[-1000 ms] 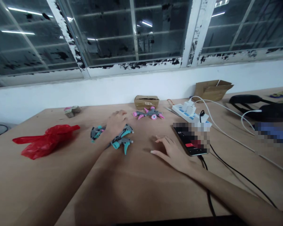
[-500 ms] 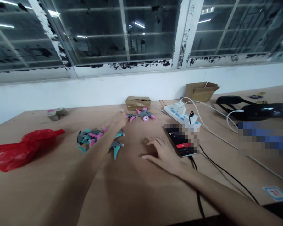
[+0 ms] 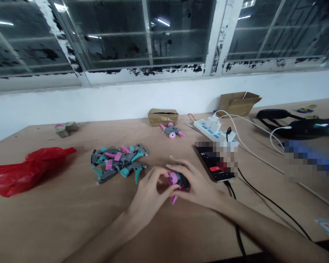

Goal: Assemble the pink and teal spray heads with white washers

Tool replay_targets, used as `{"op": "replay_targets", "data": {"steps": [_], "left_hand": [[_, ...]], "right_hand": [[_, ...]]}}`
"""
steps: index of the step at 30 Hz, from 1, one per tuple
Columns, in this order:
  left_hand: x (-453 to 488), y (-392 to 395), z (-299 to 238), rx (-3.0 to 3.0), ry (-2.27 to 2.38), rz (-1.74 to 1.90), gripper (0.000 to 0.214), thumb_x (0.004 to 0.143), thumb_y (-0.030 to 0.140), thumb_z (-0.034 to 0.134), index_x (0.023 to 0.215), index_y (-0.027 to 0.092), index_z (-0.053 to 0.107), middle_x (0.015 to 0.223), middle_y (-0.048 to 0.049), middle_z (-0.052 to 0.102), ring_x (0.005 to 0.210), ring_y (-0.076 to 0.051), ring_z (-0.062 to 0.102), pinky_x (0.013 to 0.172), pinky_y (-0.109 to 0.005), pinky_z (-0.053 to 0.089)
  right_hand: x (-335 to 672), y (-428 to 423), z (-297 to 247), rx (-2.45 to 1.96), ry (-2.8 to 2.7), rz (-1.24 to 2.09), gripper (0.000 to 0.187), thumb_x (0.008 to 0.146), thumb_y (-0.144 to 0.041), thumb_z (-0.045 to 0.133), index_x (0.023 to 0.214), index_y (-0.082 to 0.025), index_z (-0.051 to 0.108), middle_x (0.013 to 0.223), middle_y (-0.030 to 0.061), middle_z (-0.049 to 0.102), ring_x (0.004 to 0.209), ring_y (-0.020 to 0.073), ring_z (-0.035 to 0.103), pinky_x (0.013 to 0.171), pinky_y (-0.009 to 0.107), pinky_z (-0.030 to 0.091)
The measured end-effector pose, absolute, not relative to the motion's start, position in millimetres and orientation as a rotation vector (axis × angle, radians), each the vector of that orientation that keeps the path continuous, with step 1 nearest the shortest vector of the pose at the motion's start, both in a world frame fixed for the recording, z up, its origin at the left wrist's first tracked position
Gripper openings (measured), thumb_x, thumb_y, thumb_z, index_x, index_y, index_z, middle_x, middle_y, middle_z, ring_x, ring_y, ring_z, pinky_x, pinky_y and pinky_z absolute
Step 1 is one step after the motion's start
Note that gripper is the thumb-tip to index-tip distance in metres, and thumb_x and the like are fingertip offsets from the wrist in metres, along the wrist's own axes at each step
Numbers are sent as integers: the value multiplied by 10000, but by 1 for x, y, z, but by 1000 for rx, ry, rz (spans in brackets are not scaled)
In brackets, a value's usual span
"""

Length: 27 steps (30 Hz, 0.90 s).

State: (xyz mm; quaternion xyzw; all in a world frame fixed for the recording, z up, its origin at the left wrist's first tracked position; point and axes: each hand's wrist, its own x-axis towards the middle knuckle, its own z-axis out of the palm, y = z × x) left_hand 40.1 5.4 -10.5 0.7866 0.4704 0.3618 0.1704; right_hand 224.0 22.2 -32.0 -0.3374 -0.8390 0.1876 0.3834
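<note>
Both my hands meet near the middle of the wooden table [image 3: 57,219]. My left hand [image 3: 148,191] and my right hand [image 3: 199,186] pinch a small grey and pink toy piece [image 3: 177,180] between their fingers, just above the tabletop. To the left lies a pile of grey, teal and pink toy parts [image 3: 116,162]. An assembled grey and pink toy [image 3: 171,130] lies further back, near the wall.
A red plastic bag [image 3: 22,171] lies at the left. A phone [image 3: 215,164] with a black cable sits right of my hands, beside a white power strip [image 3: 215,131]. Two cardboard boxes, a closed one [image 3: 163,117] and an open one [image 3: 239,102], stand by the wall. Black gear [image 3: 298,126] is at far right.
My left hand drew back from the toy near the wall and came to the middle. Both hands now grip a pink and grey piece. My right hand lifted off the table.
</note>
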Motion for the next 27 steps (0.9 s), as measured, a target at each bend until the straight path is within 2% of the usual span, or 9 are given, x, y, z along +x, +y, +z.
{"op": "replay_targets", "data": {"steps": [2,4,6,14,22,27], "left_hand": [[41,3,-18,2239,1244,1065,181,750,237,677,856,230,531,831,20,604,710,-133,593,670,-270,501],[41,3,-21,2223,1185,1078,148,768,240,661,869,235,554,870,2,604,751,-142,594,673,-273,513],[40,3,-21,2214,1140,1083,133,784,244,645,899,236,580,920,-19,601,799,-152,598,687,-280,526],[39,1,-26,2352,1065,1110,299,844,173,566,1129,261,574,1018,-38,601,939,-162,597,808,-297,525],[41,4,-19,2284,1095,1000,267,868,184,515,1109,282,573,1024,-42,593,943,-185,593,801,-341,522],[42,5,-14,2225,1091,912,208,866,192,513,1053,270,563,1001,-36,574,930,-178,578,822,-330,501]], "right_hand": [[221,19,-35,-863,-2150,577,409,807,-272,598,1196,-241,477,1211,96,504,1137,223,502,925,385,445],[219,19,-37,-879,-2115,661,352,806,-232,592,1147,-233,503,1092,75,573,1032,210,564,862,367,475],[219,19,-38,-891,-2076,727,347,790,-229,614,1123,-229,515,1058,62,602,985,205,587,837,358,481],[222,23,-35,-886,-2035,831,276,809,-214,578,1084,-199,571,1032,58,634,977,192,599,847,340,475],[223,24,-34,-929,-2068,775,235,829,-270,579,1053,-199,581,968,50,628,886,174,601,776,317,488],[223,22,-31,-939,-2101,756,188,837,-304,571,982,-186,593,883,36,615,795,160,592,706,293,483]]}}
